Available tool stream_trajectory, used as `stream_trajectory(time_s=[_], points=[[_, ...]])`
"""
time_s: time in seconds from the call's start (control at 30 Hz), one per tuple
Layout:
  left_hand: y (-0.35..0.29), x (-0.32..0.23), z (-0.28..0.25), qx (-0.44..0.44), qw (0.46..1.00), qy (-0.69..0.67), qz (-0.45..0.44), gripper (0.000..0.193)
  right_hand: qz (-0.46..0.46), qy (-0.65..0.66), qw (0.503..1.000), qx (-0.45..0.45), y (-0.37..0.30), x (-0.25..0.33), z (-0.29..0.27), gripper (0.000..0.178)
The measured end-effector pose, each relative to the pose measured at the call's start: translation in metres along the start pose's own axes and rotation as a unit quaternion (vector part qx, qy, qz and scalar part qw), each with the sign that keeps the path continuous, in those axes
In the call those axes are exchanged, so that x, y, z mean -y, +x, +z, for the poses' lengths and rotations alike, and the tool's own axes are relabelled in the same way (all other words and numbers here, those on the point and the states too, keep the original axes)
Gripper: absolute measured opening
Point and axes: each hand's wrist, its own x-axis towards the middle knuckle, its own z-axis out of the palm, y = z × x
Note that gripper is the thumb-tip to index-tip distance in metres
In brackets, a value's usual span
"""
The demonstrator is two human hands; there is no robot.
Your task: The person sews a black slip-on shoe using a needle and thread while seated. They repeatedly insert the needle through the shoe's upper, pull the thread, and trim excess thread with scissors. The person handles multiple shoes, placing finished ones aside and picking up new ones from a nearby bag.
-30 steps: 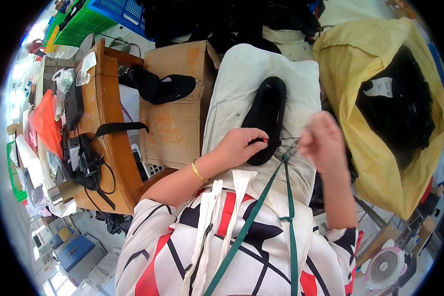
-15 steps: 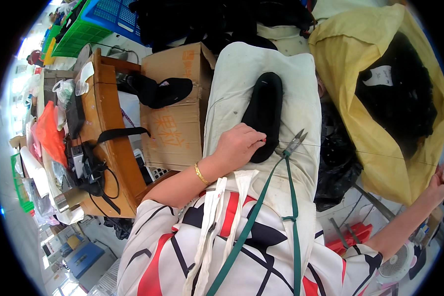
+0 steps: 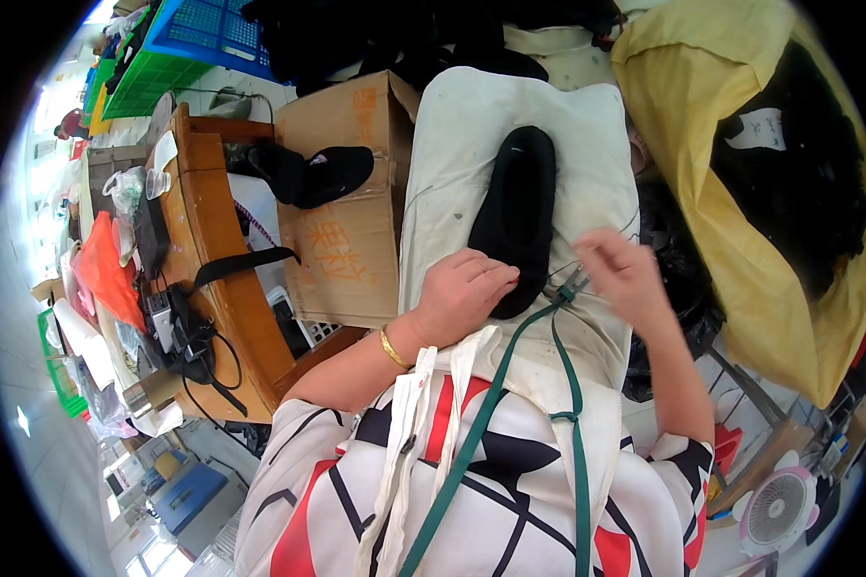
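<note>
A black slip-on shoe (image 3: 522,197) lies lengthwise on the cream cloth (image 3: 443,135) over my lap, its opening upward. My left hand (image 3: 462,296) grips the shoe's near end, thumb and fingers pinched together at its edge. Right of the shoe, my right hand (image 3: 625,279) is raised with its fingers drawn together, somewhat blurred. Whatever sits between those fingertips is too small to make out. A fine dark thread shows between the shoe and that hand. Just below the right fingers lie scissors (image 3: 572,286) tied to a green cord (image 3: 491,399), their blades partly hidden.
On the left, another black shoe (image 3: 339,175) rests on a cardboard box (image 3: 342,260) beside a wooden table (image 3: 212,260). A yellow sack (image 3: 678,125) of black items stands at right. Dark items fill the far side next to a blue crate (image 3: 216,34). A fan (image 3: 777,505) stands low right.
My right hand has come back from the far right, where a thread stretched taut to it, to beside the shoe. The thread is slack now. My left hand keeps its hold.
</note>
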Motion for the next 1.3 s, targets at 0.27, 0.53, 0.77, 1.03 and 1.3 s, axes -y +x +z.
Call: stream_trajectory(time_s=[0.27,0.53,0.77,1.03,1.3], points=[[-0.006,0.009,0.004,-0.010,0.998,0.036,0.055,0.025,-0.105,-0.201,0.972,0.061,0.011,-0.007,0.037,0.012],[-0.006,0.011,0.004,-0.017,0.996,0.050,0.067,0.025,-0.079,-0.201,0.973,0.075,0.012,-0.003,0.037,0.014],[-0.006,0.011,0.004,-0.027,0.996,0.046,0.070,0.025,-0.062,-0.209,0.971,0.097,0.014,0.004,0.036,0.016],[-0.007,0.012,0.006,-0.034,0.999,0.006,0.040,0.022,-0.006,-0.147,0.984,0.101,0.018,-0.005,0.041,0.015],[-0.013,0.016,0.006,-0.032,0.992,-0.110,-0.042,0.017,0.009,-0.091,0.990,0.105,0.020,-0.015,0.049,0.012]])
